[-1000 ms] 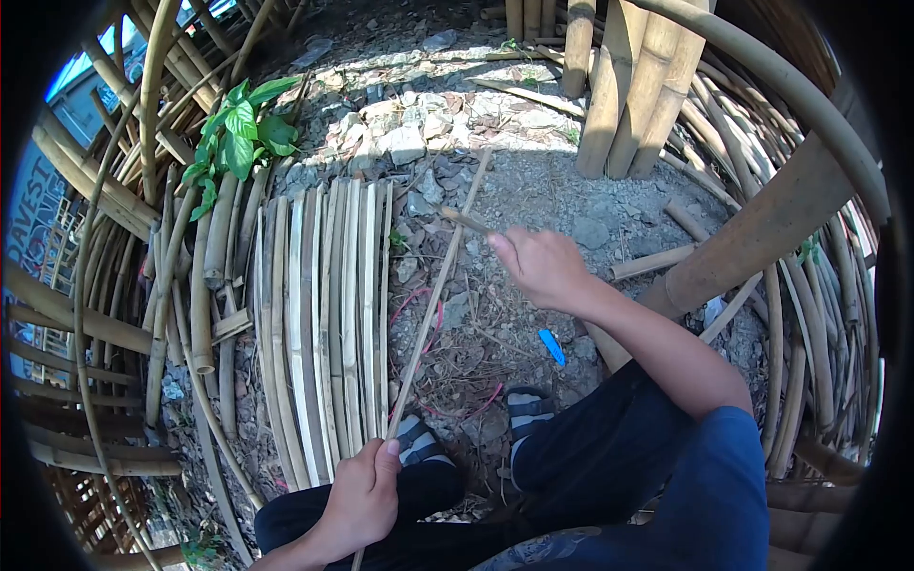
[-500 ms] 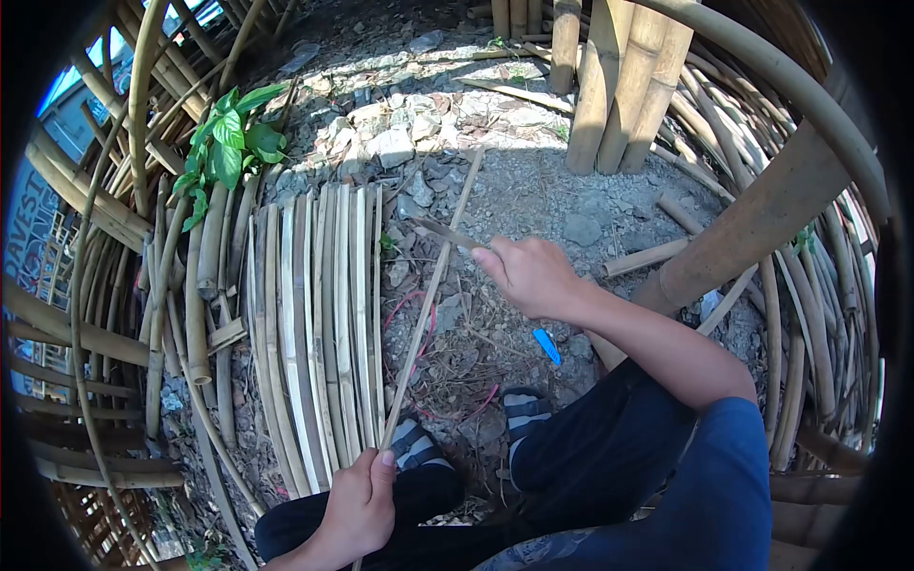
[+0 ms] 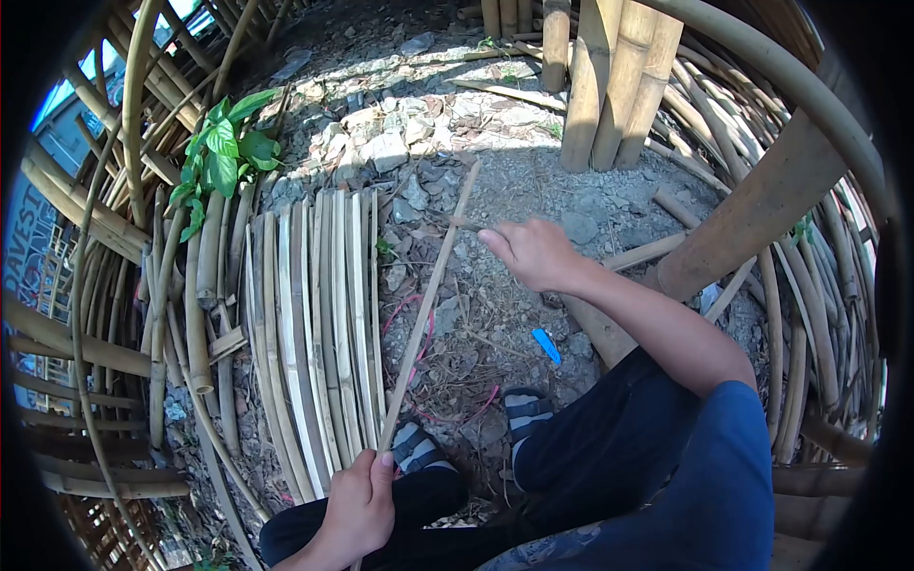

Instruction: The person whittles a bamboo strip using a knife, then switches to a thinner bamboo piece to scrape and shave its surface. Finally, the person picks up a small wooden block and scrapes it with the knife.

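The left hand's grip (image 3: 360, 509) is closed around a thin bamboo strip (image 3: 426, 314); the right hand's (image 3: 535, 255) holds a knife (image 3: 464, 223) against it (a blue object (image 3: 546, 345) lies on the ground (image 3: 476, 366) nearby).

Pale tan strip (image 3: 431, 295), long, narrow, nearly straight, slants with lower part in left hand (image 3: 360, 504) and upper end free; short thin tool (image 3: 464, 224), probably a knife, projects from right hand (image 3: 538, 255) across its upper part.
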The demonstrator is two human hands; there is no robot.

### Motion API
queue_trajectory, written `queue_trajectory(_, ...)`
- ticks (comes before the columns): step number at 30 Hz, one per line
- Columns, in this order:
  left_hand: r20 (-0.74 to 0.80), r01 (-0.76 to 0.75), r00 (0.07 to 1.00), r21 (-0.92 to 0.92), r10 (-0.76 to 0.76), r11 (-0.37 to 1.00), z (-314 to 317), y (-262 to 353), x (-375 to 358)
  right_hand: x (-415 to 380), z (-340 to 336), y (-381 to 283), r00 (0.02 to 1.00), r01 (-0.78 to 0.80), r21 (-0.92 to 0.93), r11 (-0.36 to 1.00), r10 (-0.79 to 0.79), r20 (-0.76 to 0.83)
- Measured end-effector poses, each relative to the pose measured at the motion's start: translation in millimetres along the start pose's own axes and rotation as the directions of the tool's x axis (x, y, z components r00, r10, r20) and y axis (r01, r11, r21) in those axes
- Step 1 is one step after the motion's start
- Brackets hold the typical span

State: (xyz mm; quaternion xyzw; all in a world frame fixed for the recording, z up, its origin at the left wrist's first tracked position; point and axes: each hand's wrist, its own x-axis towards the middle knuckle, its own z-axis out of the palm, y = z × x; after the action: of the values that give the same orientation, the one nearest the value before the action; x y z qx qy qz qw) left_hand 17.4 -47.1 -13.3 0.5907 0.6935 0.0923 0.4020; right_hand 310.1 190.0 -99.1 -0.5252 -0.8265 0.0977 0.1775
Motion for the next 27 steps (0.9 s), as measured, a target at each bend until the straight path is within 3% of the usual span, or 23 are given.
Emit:
queue_trajectory(3, 0.004, -0.005, 1.0, -0.028, 0.005, 1.0, 4, -5, 0, -9, 10, -19, 0.996, -0.088, 0.068, 0.994, 0.089, -0.017)
queue_trajectory(6, 0.002, -0.013, 1.0, -0.013, 0.013, 1.0, 3, -4, 0, -10, -1, -26, 1.0, 0.011, 0.097, 0.995, -0.012, 0.008)
queue_trajectory(11, 0.049, 0.023, 0.999, -0.018, -0.022, 1.0, -1, 0, -8, 11, 6, 34, 0.991, -0.099, -0.03, 0.995, 0.096, -0.093)
queue_trajectory(15, 0.071, 0.052, 0.996, -0.098, -0.045, 0.994, 2, 3, -3, -4, 5, -6, 1.0, -0.004, 0.032, 0.999, 0.003, 0.004)
queue_trajectory(18, 0.061, 0.039, 0.997, -0.057, -0.035, 0.998, 0, 8, -7, -3, -8, -8, 0.996, 0.083, 0.029, 0.996, -0.084, 0.011)
queue_trajectory(19, 0.065, 0.038, 0.997, -0.049, -0.035, 0.998, 0, 8, -9, 5, -7, 8, 0.997, 0.077, 0.033, 0.996, -0.077, 0.007)
queue_trajectory(21, 0.1, 0.095, 0.991, -0.08, -0.086, 0.992, 3, 6, -11, 20, -1, 52, 0.994, -0.095, -0.039, 0.995, 0.092, -0.065)
queue_trajectory(25, 0.111, 0.06, 0.992, -0.043, -0.055, 0.997, 5, 1, -2, 8, 13, 37, 0.991, -0.132, 0.039, 0.99, 0.133, -0.027)
queue_trajectory(27, 0.107, 0.097, 0.991, -0.117, -0.085, 0.988, 4, 3, 0, 2, 0, 13, 0.997, 0.037, 0.03, 0.999, -0.039, 0.069)
